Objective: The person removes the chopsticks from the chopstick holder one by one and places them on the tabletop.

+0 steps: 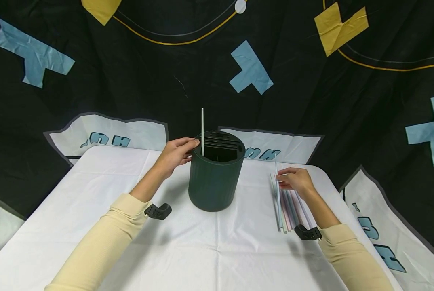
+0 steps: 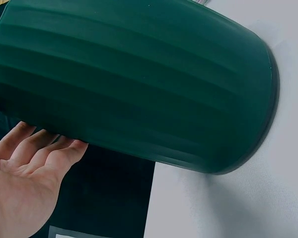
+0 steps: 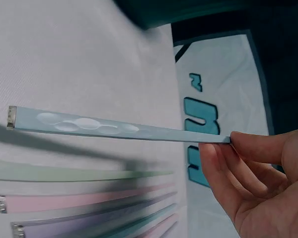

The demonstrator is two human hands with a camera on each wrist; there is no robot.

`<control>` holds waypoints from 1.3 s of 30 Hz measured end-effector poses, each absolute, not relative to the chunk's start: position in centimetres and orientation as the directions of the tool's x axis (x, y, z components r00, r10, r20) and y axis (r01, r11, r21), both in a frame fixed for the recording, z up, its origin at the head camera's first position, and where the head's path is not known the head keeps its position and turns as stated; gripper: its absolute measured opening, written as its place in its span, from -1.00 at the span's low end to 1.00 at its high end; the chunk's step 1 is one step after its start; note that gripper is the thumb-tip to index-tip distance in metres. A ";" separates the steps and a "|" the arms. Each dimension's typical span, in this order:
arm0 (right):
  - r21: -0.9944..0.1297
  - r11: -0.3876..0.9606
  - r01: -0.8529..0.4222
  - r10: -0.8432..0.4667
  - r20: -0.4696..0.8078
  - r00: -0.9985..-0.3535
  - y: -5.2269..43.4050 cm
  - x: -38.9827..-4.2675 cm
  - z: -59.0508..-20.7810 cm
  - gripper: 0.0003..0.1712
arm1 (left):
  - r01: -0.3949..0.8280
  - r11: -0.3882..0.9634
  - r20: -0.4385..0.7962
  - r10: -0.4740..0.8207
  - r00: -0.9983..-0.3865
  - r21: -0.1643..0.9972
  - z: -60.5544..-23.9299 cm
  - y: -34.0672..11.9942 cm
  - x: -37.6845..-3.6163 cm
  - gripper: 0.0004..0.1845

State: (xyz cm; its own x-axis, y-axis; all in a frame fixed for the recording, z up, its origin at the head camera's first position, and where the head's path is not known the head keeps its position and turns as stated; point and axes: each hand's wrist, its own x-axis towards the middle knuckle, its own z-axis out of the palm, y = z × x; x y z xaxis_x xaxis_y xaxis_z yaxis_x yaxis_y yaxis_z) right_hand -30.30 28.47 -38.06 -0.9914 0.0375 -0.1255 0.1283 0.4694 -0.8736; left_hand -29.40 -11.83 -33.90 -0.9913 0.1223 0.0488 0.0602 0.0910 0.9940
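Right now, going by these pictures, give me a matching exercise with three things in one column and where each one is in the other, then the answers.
Things:
1. white straw
2. blue straw
3. dark green holder

Places:
A. pinched at one end by the right hand
B. on the white tablecloth, the left hand touching its rim
C. standing upright inside the holder

Pairs: 1-C, 2-A, 3-B
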 end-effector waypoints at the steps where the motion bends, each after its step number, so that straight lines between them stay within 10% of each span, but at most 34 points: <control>1: -0.871 0.473 0.130 0.037 -0.128 -0.991 28.5 -30.3 -38.3 -0.61 | 0.059 0.090 0.048 0.121 -0.991 0.994 -33.9 -11.8 -29.4 -0.49; 39: -0.807 0.554 0.205 0.097 -0.183 -0.978 28.0 -30.7 -42.8 -0.68 | 0.069 0.078 0.059 0.116 -0.991 0.995 -34.2 -11.9 -29.4 -0.51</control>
State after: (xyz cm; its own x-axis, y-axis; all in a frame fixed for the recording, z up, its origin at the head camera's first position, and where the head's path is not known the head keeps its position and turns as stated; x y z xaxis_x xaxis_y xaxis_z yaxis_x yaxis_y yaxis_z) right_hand -30.75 27.95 -42.79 -0.9784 0.0969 -0.1825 0.2054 0.5535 -0.8071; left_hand -29.44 -11.93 -34.16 -0.9915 0.1160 0.0593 0.0686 0.0777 0.9946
